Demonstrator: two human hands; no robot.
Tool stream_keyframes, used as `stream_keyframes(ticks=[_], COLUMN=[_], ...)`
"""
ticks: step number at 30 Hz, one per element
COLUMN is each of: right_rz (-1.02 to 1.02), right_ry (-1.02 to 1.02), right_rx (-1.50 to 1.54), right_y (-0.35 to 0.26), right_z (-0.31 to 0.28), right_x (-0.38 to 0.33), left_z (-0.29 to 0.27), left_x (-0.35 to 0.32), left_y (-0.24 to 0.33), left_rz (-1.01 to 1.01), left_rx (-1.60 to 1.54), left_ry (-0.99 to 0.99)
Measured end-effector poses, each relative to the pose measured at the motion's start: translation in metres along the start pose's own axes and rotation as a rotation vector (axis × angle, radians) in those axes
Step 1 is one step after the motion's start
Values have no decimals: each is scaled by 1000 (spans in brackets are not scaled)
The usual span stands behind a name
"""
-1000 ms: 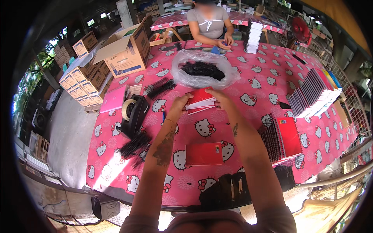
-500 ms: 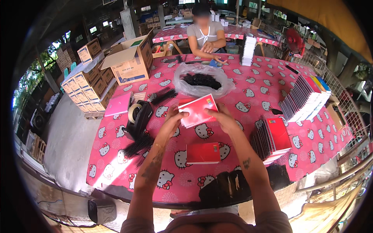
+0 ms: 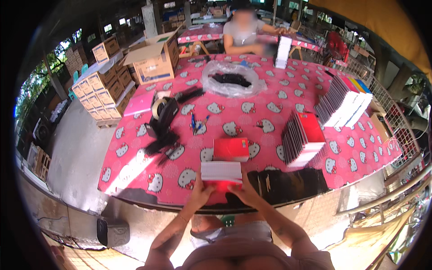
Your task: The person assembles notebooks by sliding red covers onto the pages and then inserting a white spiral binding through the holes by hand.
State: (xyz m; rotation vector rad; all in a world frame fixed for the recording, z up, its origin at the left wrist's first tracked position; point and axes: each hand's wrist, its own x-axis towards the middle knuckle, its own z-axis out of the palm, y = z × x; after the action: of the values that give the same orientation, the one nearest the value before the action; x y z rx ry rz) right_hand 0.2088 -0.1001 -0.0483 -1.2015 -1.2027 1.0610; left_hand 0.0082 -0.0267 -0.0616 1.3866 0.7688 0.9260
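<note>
Close to the table's near edge, my left hand (image 3: 201,194) and my right hand (image 3: 243,193) are closed around the two sides of a red-covered notebook pad (image 3: 220,172). Its thick white page edge faces up and away from me, and my thumbs press on the red cover. Just beyond it a red notebook (image 3: 230,148) lies flat on the table. To the right stands a row of red notebooks (image 3: 311,128) with dark binding edges.
Blue-handled pliers (image 3: 198,123) lie left of centre. A black tape dispenser (image 3: 163,116) stands beside black binding coils (image 3: 161,143). Farther off sit a plastic bag (image 3: 211,90) of black coils, a cardboard box (image 3: 155,65), and more notebooks (image 3: 344,105). A person (image 3: 240,33) is opposite.
My hands have drawn the red pad from mid-table to the near edge and tipped it, so its page edge shows. The pliers are now uncovered. Opposite, the person's arms have shifted.
</note>
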Motion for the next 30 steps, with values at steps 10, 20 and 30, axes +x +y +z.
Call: stream_keyframes(ticks=[10, 20, 30], right_rz=[115, 391, 353], right_ry=[39, 57, 25], right_rx=[-243, 450, 529], right_y=[-78, -44, -10], right_z=[-85, -73, -85], right_x=[101, 111, 166], left_z=[10, 16, 36], left_x=[103, 120, 171], left_y=[96, 63, 24], left_rz=[-160, -318, -251], left_rx=[163, -349, -386], left_ry=[-120, -15, 64])
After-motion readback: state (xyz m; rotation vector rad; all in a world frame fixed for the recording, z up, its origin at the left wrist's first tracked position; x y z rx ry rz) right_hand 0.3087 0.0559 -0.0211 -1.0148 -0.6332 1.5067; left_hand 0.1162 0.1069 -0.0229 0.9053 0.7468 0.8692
